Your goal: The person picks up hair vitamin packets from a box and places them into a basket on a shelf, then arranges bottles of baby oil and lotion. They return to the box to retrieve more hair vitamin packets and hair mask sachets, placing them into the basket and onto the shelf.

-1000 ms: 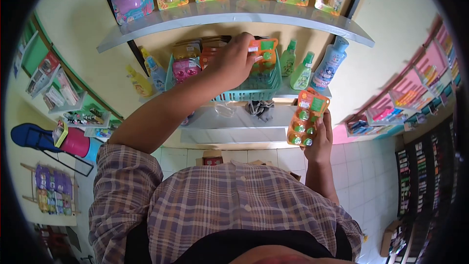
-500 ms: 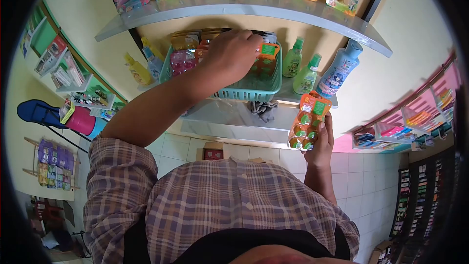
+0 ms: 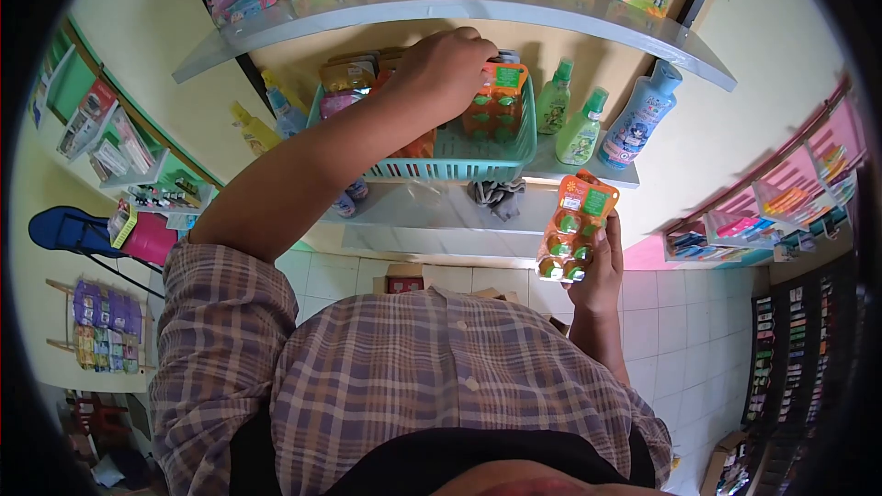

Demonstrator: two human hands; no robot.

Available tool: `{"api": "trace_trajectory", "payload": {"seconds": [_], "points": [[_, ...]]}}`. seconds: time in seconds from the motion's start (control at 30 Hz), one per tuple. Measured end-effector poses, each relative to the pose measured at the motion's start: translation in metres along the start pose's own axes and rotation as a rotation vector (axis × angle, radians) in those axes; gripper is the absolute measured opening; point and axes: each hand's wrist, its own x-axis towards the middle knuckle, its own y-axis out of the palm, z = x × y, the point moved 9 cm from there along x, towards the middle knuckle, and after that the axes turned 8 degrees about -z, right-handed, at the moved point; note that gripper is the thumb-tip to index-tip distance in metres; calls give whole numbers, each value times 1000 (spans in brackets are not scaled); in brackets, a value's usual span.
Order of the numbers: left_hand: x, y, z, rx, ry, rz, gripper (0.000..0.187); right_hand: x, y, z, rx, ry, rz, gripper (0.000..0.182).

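My left hand point(image 3: 447, 69) reaches over the green plastic basket point(image 3: 459, 168) on the shelf, its fingers pinched at the top edge of an orange blister pack point(image 3: 503, 103). That pack stands upright in the basket's right part, with green leaf prints on its bubbles. At the right, below the shelf edge, my right hand point(image 3: 599, 268) grips a matching orange blister pack point(image 3: 574, 230) by its side. Its printed front and small white label face me. More packs, brown and pink point(image 3: 342, 101), fill the basket's left and back, partly hidden by my left forearm.
Two green bottles point(image 3: 581, 133) and a tall blue bottle point(image 3: 640, 119) stand right of the basket. Yellow bottles point(image 3: 254, 131) and a blue one are to its left. A grey shelf point(image 3: 441, 11) with carded items overhangs it. A grey cloth point(image 3: 499, 197) lies below the basket.
The orange pack at my left fingers now shows more fully and stands straighter in the basket. My right hand keeps its pack in nearly the same place. The view has shifted slightly.
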Motion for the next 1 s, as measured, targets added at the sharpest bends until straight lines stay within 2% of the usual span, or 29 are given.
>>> {"api": "trace_trajectory", "payload": {"seconds": [0.1,0.17,0.2,0.27,0.3,0.33,0.4,0.43,0.47,0.5,0.53,0.6,0.63,0.77,0.83,0.87,0.93,0.97,1.0], "points": [[1,-12,-5,-23,41,-80,23,-4,8,1,-6,-17,-20,46],[4,-25,-19,-220,92,-123,34,-1,20,9,-53,5,-44,48],[2,-35,-29,-227,103,-124,34,3,27,14,-54,-4,-54,48],[-15,-24,-48,-707,-160,289,46,11,43,28,-186,-74,-76,49],[-23,-24,-60,-739,-137,393,50,16,53,31,-233,-40,-91,47],[-26,-25,-60,-746,-134,392,50,20,62,34,-281,-5,-105,46],[-23,-37,-63,-744,-21,266,51,31,101,62,-304,-326,7,43],[-21,-34,-51,-778,-104,259,47,39,110,66,-305,-334,11,43],[-19,-30,-39,-864,-171,256,39,44,126,69,-355,-357,101,40],[-14,-33,-30,-842,-172,213,37,49,140,71,-404,-380,189,38],[-11,-36,-19,-822,-170,171,34,55,143,74,-405,-389,186,38],[-11,-36,-10,-785,-126,135,31,70,145,65,-656,-293,209,32],[-11,-34,-4,-690,-114,86,29,76,145,67,-689,-423,200,31],[-20,-39,5,-543,-137,2,28,90,147,53,-602,-375,263,31],[-22,-36,9,-518,-124,-60,27,99,137,33,-523,-192,242,29],[-23,-37,9,-492,-108,-115,27,103,134,33,-526,-189,243,29],[-26,-29,12,-476,-151,-72,24,107,135,38,-755,-307,219,24],[-28,-22,15,-455,-189,-30,22,107,136,39,-757,-306,217,24],[-31,-21,15,-456,-186,-29,22,103,142,41,-621,-219,188,22]]}}
